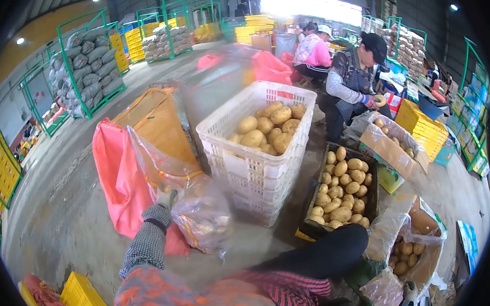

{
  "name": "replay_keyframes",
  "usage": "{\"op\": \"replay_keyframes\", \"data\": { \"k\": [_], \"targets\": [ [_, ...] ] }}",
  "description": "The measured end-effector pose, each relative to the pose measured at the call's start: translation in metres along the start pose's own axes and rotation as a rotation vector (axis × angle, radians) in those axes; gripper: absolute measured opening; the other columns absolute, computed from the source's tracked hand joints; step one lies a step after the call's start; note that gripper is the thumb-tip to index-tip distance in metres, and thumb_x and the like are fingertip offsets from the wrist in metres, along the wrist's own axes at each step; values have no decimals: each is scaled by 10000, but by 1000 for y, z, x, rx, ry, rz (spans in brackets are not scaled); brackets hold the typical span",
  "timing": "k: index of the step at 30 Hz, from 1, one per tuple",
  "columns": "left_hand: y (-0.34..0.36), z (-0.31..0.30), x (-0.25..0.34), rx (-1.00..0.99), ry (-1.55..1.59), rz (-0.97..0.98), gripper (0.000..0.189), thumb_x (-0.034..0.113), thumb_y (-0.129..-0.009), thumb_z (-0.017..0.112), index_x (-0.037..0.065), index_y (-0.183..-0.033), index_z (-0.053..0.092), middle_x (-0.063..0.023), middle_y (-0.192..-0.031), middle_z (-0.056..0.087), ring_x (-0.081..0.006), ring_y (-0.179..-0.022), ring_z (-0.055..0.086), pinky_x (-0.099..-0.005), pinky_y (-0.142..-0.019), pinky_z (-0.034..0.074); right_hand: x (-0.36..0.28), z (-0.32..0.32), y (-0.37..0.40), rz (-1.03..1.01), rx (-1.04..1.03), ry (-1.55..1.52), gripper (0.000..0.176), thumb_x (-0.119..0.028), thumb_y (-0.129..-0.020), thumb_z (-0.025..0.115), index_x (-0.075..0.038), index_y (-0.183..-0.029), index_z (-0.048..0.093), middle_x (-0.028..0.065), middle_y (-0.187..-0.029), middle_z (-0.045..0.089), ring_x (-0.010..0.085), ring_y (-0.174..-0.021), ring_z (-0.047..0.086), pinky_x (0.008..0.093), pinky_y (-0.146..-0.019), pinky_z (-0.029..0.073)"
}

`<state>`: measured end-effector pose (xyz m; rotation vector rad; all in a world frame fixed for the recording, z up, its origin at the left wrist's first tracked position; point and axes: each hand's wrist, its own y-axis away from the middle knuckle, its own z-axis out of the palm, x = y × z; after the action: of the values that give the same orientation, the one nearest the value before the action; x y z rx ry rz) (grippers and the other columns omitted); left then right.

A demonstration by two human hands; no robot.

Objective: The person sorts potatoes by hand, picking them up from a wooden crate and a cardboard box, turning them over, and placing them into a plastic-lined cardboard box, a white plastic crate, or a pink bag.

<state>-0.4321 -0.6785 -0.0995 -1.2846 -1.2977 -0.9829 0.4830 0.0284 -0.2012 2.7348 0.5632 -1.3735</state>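
My left hand (167, 197), in a pale glove with a checked sleeve behind it, reaches to a clear plastic bag (203, 213) with yellow and red strips. Its fingers are blurred against the plastic, and I cannot tell what they hold. Just left of this hand stands a pink sack (126, 184). Down at the lower right, my right hand (411, 291), also gloved, shows only in part beside a plastic-lined cardboard box (433, 229) with potatoes (406, 254) in it. Its fingers are mostly hidden.
Stacked white crates (257, 177) topped with potatoes stand ahead. A dark crate (309, 219) of potatoes is right of them. A person (357, 75) sits beyond, holding a potato. Yellow crates (86, 300) lie lower left; an orange-brown sack (160, 124) stands behind the pink one.
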Motion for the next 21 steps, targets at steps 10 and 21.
{"op": "replay_keyframes", "data": {
  "k": [10, 21],
  "targets": [
    [-76, 31, -49, -526, -1307, 885, 416, 305, -831, 648, 19, -1133, 674, -267, -1080, 678, -403, -996, 665, -478, -911, 514, -125, 13, 45, 188, 71, 524, 315, -366, -850, 648, -80, -972, 697, 127, -806, 701, 243, -722, 676, 398, -692, 538],
    [-98, 58, -28, -1341, -1730, 742, 348, 317, -866, 510, 78, -988, 731, -197, -928, 714, -375, -949, 679, -455, -857, 522, -213, 7, 58, 325, -83, 446, 362, -424, -901, 607, -96, -1030, 690, 85, -846, 709, 206, -756, 681, 384, -704, 517]
  ]
}}
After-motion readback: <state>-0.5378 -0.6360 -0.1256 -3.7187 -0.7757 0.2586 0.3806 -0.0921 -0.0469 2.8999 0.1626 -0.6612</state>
